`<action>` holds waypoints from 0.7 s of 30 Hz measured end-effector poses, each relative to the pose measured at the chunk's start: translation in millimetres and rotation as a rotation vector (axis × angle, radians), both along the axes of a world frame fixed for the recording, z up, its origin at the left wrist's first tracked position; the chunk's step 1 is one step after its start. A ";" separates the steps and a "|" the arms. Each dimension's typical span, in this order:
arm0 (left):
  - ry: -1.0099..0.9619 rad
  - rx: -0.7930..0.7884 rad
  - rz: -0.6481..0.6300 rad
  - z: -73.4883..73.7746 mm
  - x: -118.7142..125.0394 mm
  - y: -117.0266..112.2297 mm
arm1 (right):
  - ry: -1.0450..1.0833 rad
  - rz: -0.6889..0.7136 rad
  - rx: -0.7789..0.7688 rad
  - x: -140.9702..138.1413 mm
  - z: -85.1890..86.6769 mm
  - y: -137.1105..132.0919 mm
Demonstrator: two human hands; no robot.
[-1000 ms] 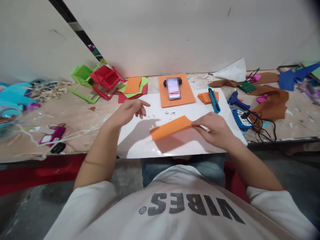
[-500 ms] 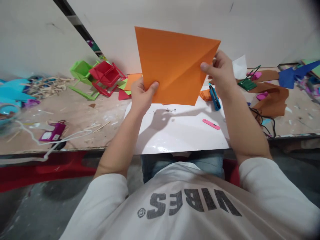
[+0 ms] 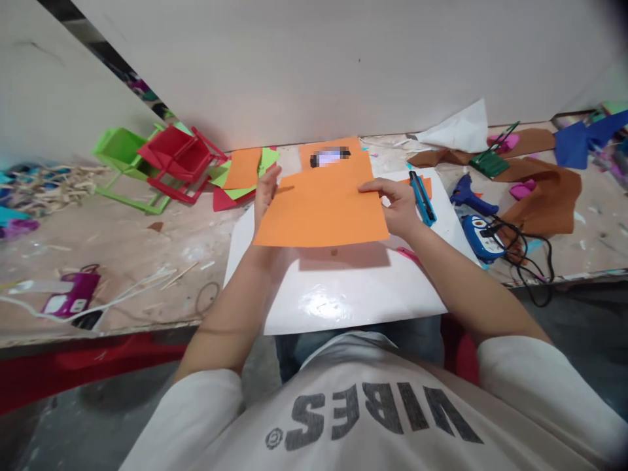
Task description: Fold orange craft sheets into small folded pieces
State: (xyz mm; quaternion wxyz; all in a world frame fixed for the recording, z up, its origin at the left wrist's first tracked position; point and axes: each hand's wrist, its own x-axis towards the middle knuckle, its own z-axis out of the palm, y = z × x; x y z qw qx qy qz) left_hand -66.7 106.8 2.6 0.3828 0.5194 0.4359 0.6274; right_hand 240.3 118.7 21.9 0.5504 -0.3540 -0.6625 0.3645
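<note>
I hold an orange sheet (image 3: 324, 209) nearly flat, just above a glossy white board (image 3: 343, 294) in front of me. My left hand (image 3: 266, 190) grips the sheet's left edge, fingers partly behind it. My right hand (image 3: 400, 206) pinches its right edge with thumb on top. Behind the sheet lies another orange sheet (image 3: 338, 147) with a phone (image 3: 330, 157) on it, mostly covered.
A blue utility knife (image 3: 420, 197) lies by my right hand, a blue glue gun (image 3: 471, 203) and its black cable (image 3: 524, 252) further right. Brown felt (image 3: 544, 196), red and green miniature chairs (image 3: 167, 160), wooden sticks (image 3: 49, 183) and a purple item (image 3: 73, 301) litter the bench.
The orange sheet was lifted from the board with the right hand, held up unfolded in both hands, and is now lowered almost flat over the board.
</note>
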 end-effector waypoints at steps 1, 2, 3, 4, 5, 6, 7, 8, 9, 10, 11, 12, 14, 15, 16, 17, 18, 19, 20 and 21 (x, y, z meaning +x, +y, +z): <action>-0.107 -0.037 -0.008 4.0 3.8 -4.5 | 0.029 -0.013 0.003 0.5 -1.8 0.3; -0.179 -0.080 -0.017 8.7 7.9 -9.9 | 0.065 -0.022 -0.009 1.0 -3.9 0.9; -0.212 -0.131 -0.022 13.8 11.9 -15.9 | 0.096 -0.028 -0.032 1.6 -6.3 1.7; -0.213 -0.172 -0.031 18.8 15.2 -21.8 | 0.119 -0.028 -0.059 2.3 -8.7 2.5; -0.181 -0.205 -0.049 23.3 17.4 -27.1 | 0.133 -0.021 -0.088 3.0 -11.1 3.3; -0.144 -0.221 -0.064 27.0 18.3 -31.1 | 0.138 -0.008 -0.116 3.6 -13.5 4.0; -0.105 -0.219 -0.079 29.6 17.8 -33.6 | 0.138 0.007 -0.144 4.3 -15.8 4.6; -0.072 -0.213 -0.090 30.8 15.9 -34.4 | 0.136 0.022 -0.174 4.7 -18.0 5.2; -0.048 -0.203 -0.095 30.5 12.8 -33.5 | 0.136 0.032 -0.204 5.0 -19.9 5.6; -0.031 -0.192 -0.092 28.9 9.0 -31.4 | 0.140 0.028 -0.230 5.0 -21.5 5.9; -0.015 -0.184 -0.086 26.1 5.0 -28.4 | 0.140 0.017 -0.251 4.8 -22.7 6.0; 0.000 -0.176 -0.078 22.5 1.2 -24.9 | 0.136 0.008 -0.264 4.2 -23.3 5.7; 0.024 -0.158 -0.057 14.7 -3.9 -18.2 | 0.119 0.024 -0.272 2.1 -22.9 3.8; 0.025 -0.151 -0.037 11.3 -4.9 -15.5 | 0.107 0.051 -0.279 0.7 -22.0 2.1; 0.016 -0.148 -0.015 8.5 -4.7 -13.4 | 0.095 0.088 -0.296 -1.0 -20.7 0.1; 0.001 -0.148 0.011 6.5 -3.6 -11.9 | 0.089 0.121 -0.320 -2.9 -19.3 -2.2; -0.015 -0.146 0.041 5.1 -1.9 -11.0 | 0.091 0.136 -0.345 -5.1 -17.9 -4.6; -0.025 -0.144 0.064 4.4 0.2 -10.5 | 0.096 0.134 -0.365 -7.5 -16.6 -6.9; -0.028 -0.139 0.080 4.1 2.4 -10.4 | 0.101 0.118 -0.374 -10.0 -15.5 -9.0; -0.026 -0.129 0.091 4.0 4.4 -10.7 | 0.111 0.092 -0.371 -12.5 -14.5 -10.8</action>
